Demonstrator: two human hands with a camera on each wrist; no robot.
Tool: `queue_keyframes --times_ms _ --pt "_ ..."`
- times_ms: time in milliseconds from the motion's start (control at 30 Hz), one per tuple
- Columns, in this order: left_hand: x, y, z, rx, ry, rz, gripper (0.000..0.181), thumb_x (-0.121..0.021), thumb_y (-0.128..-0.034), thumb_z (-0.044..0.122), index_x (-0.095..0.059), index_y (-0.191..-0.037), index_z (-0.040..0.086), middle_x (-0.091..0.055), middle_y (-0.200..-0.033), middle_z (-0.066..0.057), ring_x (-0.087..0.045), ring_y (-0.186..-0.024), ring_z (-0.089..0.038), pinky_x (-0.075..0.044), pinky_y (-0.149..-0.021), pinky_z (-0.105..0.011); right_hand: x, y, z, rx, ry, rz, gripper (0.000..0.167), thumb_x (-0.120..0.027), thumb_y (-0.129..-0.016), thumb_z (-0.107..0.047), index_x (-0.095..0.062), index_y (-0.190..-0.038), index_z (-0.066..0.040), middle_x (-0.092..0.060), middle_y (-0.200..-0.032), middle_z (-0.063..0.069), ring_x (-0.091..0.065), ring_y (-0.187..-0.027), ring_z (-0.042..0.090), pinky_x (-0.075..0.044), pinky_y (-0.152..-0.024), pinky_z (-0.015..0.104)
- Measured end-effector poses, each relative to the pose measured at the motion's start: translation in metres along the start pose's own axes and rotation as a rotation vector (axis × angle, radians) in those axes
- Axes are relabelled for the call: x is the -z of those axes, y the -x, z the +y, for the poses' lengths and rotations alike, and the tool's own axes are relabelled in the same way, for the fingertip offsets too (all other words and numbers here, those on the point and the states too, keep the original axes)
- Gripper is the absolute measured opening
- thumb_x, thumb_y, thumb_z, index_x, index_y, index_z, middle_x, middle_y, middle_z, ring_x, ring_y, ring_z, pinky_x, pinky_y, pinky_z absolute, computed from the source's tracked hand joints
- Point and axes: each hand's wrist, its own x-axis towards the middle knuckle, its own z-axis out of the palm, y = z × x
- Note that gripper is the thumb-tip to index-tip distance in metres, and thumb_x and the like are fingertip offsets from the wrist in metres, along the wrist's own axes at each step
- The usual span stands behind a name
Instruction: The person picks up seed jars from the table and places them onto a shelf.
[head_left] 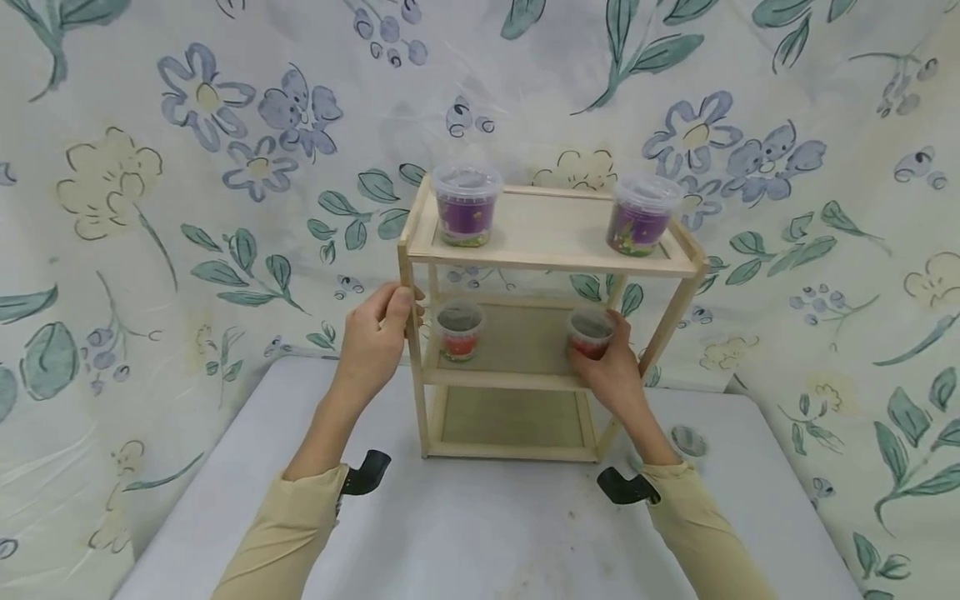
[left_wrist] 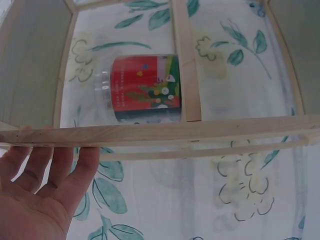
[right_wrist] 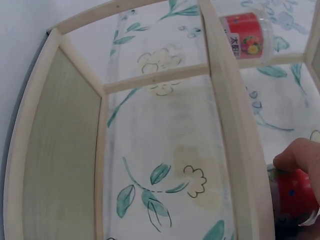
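Observation:
A wooden three-tier shelf stands on the white table. My left hand grips its left front post, and in the left wrist view the fingers of that hand curl round the wood. On the middle tier my right hand holds a red-labelled cup near the right side; the right wrist view shows the hand on that cup. Another red-labelled cup stands at the middle tier's left, also visible in the left wrist view.
Two purple-labelled lidded cups, one left and one right, stand on the top tier. A clear round item lies on the table right of the shelf. Floral sheeting hangs behind.

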Motion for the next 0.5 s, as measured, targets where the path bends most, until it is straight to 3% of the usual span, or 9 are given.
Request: queue_keyframes --times_ms 200,500 --pt "0.0035 0.0008 0.0013 -0.004 -0.003 0.002 0.039 -0.042 -0.1072 0.034 -0.063 -0.110 0.002 -0.068 -0.097 -0.019 -0.065 -0.089 -0.026 -0.052 -0.071 -0.023 -0.0017 -0.0030 -0.0012 -0.001 0.011 0.001 0.083 -0.067 -0.090 -0.020 -0.014 -0.152 -0.002 -0.048 -0.135 0.033 -0.054 -0.121 0.044 -0.045 -0.101 0.054" --pt "0.0024 0.0009 0.0007 -0.007 -0.010 0.007 0.038 -0.042 -0.1070 0.034 -0.064 -0.109 0.002 -0.068 -0.095 -0.018 -0.063 -0.086 -0.025 -0.051 -0.070 -0.024 -0.0037 0.0002 0.0008 0.032 0.008 0.005 0.084 -0.069 -0.090 -0.017 -0.014 -0.151 0.001 -0.045 -0.138 0.031 -0.050 -0.126 0.043 -0.042 -0.105 0.055"
